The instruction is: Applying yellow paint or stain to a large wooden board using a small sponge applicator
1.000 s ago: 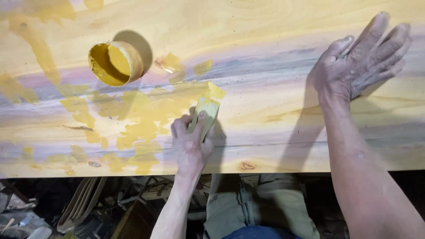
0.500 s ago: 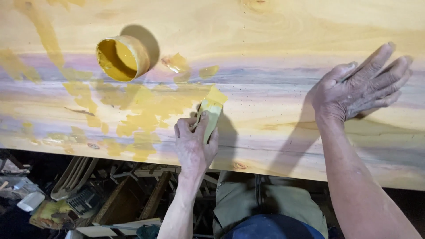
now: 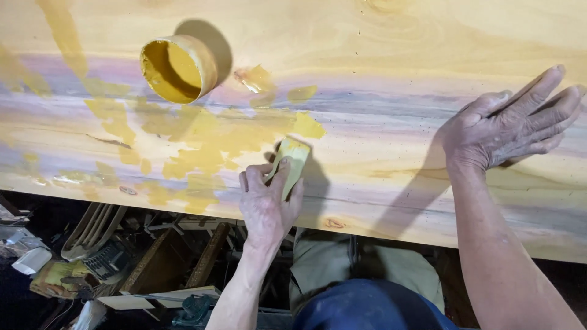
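Under the left hand: left hand [image 3: 268,205] pinches a small yellow-smeared spreader [image 3: 291,164] against the wooden board [image 3: 391,36], beside yellow filler patches [image 3: 202,137].
Right hand: right hand [image 3: 510,125] spread flat on bare wood, well apart.
Risk: open filler tub [image 3: 177,68], beyond the left hand, might tip if knocked.
Room: cluttered floor [image 3: 92,256] below the board's near edge.

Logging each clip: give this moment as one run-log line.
left hand: holds scraper on board | right hand: flat on board | tub: open, on its side | filler: smeared
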